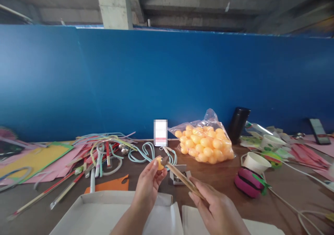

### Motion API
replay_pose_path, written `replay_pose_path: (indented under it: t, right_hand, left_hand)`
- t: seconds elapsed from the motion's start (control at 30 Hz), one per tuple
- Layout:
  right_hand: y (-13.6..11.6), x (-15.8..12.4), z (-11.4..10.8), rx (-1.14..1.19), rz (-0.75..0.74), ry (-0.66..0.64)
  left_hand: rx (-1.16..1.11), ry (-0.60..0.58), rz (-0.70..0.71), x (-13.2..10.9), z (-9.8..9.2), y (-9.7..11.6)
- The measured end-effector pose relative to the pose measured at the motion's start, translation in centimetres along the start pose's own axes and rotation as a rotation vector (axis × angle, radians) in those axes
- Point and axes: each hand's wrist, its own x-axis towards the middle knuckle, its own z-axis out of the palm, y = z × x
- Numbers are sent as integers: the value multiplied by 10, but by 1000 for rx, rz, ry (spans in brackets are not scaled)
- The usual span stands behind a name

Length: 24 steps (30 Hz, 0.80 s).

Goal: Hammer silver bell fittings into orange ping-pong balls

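Observation:
Between the fingertips of my left hand [150, 183] is a small orange-yellow ball [159, 163] with a dark mark on its upper side. My right hand [212, 202] is wrapped round the wooden handle of a tool [184, 178], which slants up to the left. Its dark head touches or nearly touches the ball; the exact contact is too small to make out. Behind the handle stands a small open box [180, 179] with shiny bits inside. A white tray-like box [101, 202] lies below my left forearm.
A clear bag of orange balls [205, 144] sits by the blue partition [167, 75], beside a dark cylinder [238, 125]. Phones [160, 133] lean at the back. Tubes, sticks and coloured sheets [60, 155] crowd the left. A paper cup [257, 163], magenta pouch [249, 181] and cable lie right.

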Motion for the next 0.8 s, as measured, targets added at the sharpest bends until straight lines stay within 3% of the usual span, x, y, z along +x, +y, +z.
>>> replay_pose_path:
  t: [0.43, 0.67, 0.8]
  right_hand:
    - [-1, -2, -1, 34, -84, 69]
    - [-5, -1, -2, 9, -6, -33]
    - [-5, -1, -1, 18, 3, -11]
  left_hand:
    - [19, -5, 29, -2, 1, 3]
    - [4, 19, 25, -1, 2, 3]
    - [16, 2, 25, -2, 1, 3]
